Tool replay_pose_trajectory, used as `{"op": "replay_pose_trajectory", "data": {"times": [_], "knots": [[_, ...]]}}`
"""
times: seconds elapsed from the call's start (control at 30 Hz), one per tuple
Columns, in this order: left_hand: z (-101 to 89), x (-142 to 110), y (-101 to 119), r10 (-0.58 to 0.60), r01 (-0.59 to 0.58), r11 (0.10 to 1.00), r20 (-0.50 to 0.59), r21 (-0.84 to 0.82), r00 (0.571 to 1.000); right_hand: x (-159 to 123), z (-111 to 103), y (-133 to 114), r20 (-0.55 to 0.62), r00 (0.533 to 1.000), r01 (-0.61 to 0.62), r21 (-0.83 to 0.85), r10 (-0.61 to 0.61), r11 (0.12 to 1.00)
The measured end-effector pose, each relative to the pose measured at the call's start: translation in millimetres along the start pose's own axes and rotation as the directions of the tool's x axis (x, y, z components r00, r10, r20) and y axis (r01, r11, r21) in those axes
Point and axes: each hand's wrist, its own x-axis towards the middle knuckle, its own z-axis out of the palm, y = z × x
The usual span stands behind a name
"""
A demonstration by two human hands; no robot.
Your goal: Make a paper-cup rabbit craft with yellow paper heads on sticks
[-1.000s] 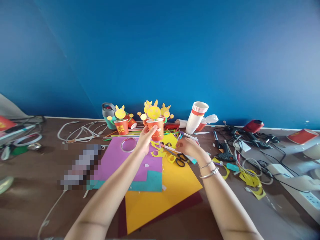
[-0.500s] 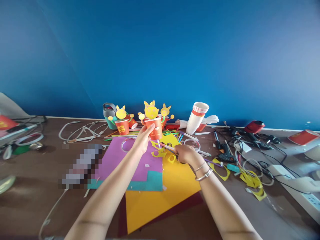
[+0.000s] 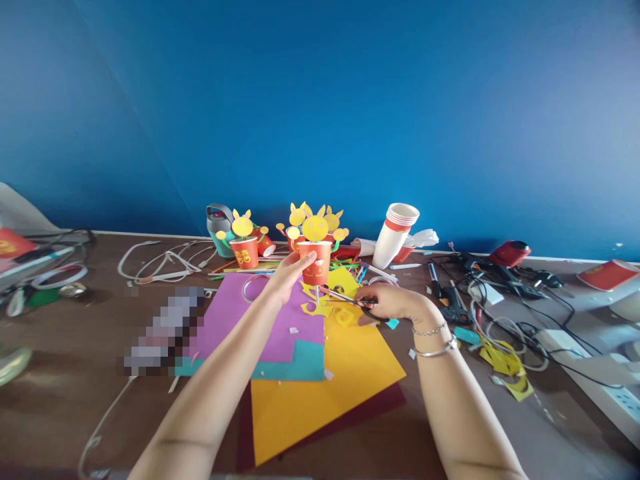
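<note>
1. Left hand (image 3: 290,275): closed on a red paper cup (image 3: 321,265), thumb across its front. Cup is upright, lifted off the bench (image 3: 55,407), roughly center, above the paper sheets.
2. Eared yellow face (image 3: 315,228) stands above the cup's rim. White stick (image 3: 317,295) sticks out below the cup's base.
3. Right hand (image 3: 387,299): wrapped around black-handled scissors (image 3: 369,303), blades aimed left at the stick. Can't tell whether they touch it. Two bracelets (image 3: 434,342) on that wrist.
4. Under the hands: purple sheet (image 3: 260,327) over a teal sheet (image 3: 307,368), big orange-yellow sheet (image 3: 325,413) beside and below, yellow scraps (image 3: 344,316) near the blades.
5. Behind the held cup: more yellow-faced figures, partly hidden. Another red cup figure (image 3: 244,254) stands to the left, near a lidded bottle (image 3: 220,230).
6. Back right: white cup stack (image 3: 390,240), leaning. Further right: tangled cables and a power strip (image 3: 617,393).
</note>
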Motion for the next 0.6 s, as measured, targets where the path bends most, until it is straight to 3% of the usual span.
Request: {"op": "replay_pose_trajectory", "data": {"times": [0.23, 0.6], "knots": [[11.5, -5.7, -6.2, -0.067, 0.066, 0.998, 0.092, 0.006, 0.994, 6.8, 5.3, -14.9, 0.033, 0.997, 0.059, 0.214, -0.067, 0.975], [16.6, -10.1, -6.8, -0.092, 0.091, 0.996, 0.126, 0.013, 0.988, 6.7, 5.8, -21.6, -0.005, 0.996, 0.090, 0.218, -0.091, 0.972]]}}
